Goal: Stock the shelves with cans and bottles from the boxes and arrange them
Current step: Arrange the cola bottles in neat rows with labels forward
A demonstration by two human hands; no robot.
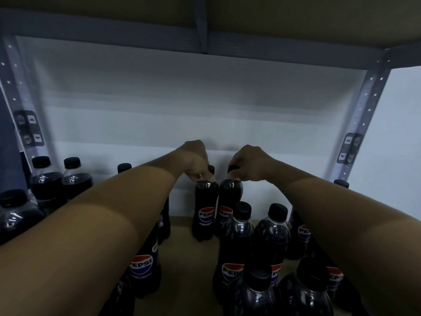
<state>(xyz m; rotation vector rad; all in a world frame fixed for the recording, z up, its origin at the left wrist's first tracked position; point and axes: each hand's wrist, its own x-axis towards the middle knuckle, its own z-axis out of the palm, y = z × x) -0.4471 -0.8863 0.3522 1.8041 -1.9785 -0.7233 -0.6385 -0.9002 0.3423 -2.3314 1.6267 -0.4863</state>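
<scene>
Two near bottles [255, 242]: upright on the shelf board [186, 258], right of centre.
Left hand [196, 161]: fingers curled around the neck of the left far bottle [205, 210].
Right hand [250, 164]: pinching the cap of the right far bottle [230, 197], touching its neighbour.
Back wall [205, 99]: white, behind both.

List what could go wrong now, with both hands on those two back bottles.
1. The left hand and right hand each pinch a bottle only at the cap, so the left bottle or right bottle may tip.
2. The two bottles touch; shifting one may drag the other.
3. The forearms cross over the front bottles; pulling back could knock them over.
</scene>
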